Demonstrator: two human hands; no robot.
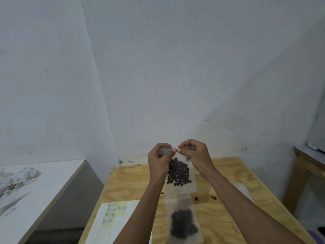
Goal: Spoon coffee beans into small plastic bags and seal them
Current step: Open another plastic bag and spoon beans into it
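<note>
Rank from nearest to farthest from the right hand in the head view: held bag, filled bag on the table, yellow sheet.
1. Held bag, pinched in the right hand.
2. Filled bag on the table, below it.
3. Yellow sheet, lower left.

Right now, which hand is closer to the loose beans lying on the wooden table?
Right. The right hand is raised above and a little left of the loose beans; the left hand is farther left, beyond the held bag.

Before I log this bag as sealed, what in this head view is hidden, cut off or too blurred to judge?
- Held bag: its top strip is covered by the left hand and right hand, so closure is unclear.
- Bag on the table: blurred, seal unreadable.
- Printed sheet: print too small, cut by the bottom edge.
</note>
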